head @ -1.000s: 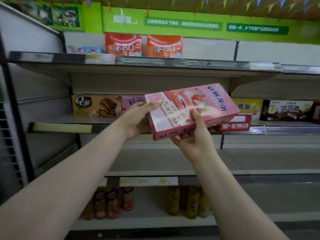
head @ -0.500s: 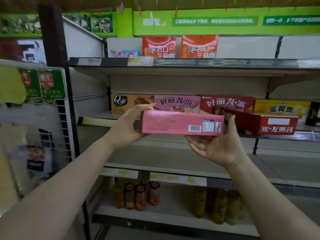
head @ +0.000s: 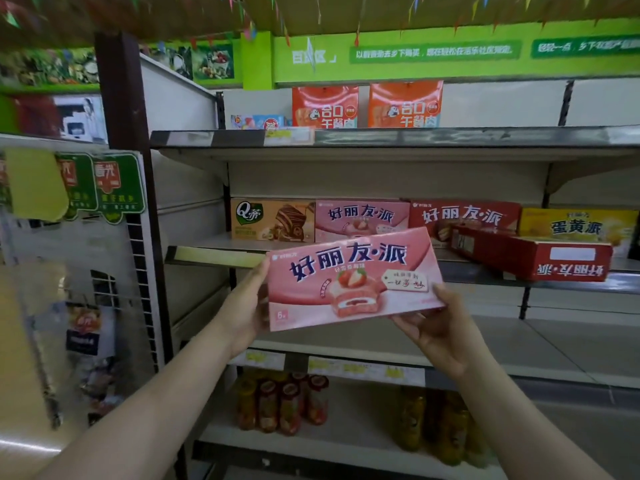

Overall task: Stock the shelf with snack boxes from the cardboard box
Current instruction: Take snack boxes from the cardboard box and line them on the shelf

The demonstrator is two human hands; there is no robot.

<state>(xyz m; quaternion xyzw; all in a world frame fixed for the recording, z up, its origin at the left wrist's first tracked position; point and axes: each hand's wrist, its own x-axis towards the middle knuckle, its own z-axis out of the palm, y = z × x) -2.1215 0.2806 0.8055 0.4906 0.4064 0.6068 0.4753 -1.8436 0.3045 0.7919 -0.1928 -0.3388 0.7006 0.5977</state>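
Note:
I hold a pink strawberry snack box [head: 349, 282] upright, front face toward me, in front of the middle shelf [head: 214, 256]. My left hand [head: 247, 306] grips its left end. My right hand [head: 440, 327] holds its lower right corner from below, thumb on the front. Behind it on the shelf stand a tan Q box [head: 272, 220], a matching pink box [head: 362, 216], a red box [head: 464, 216] and a yellow box [head: 578, 226]. The cardboard box is not in view.
A red box [head: 533, 254] lies flat at the shelf's front edge on the right. Orange boxes [head: 325, 107] stand on the top shelf. Jars [head: 280, 403] fill the bottom shelf. A dark post [head: 121, 98] and a hanging rack stand at the left.
The pink box has been turned from showing its narrow barcode side to standing with its front face toward me, and it sits a little lower. My view has shifted slightly.

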